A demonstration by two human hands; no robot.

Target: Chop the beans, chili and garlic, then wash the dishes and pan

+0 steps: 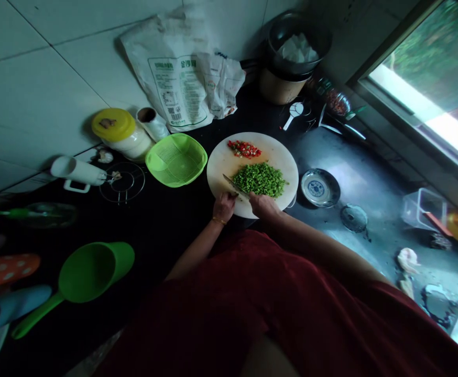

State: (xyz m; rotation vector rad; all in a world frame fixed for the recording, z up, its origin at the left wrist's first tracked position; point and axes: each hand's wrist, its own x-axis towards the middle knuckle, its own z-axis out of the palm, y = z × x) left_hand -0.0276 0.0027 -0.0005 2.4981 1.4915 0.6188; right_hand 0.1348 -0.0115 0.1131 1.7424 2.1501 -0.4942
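Note:
A round pale cutting board lies on the dark counter. On it are a heap of chopped green vegetable and a smaller pile of chopped red pieces. My right hand is closed on the handle of a knife. Its blade lies across the board's near left part, beside the green heap. My left hand, with a bracelet at the wrist, sits at the board's near edge. Its fingers are curled just under the blade, and what they grip is hidden.
A green basket sits left of the board, with a yellow-lidded jar, a wire trivet and a white mug beyond it. A white bag and a pot stand behind. To the right is a patterned dish, and near left a green scoop.

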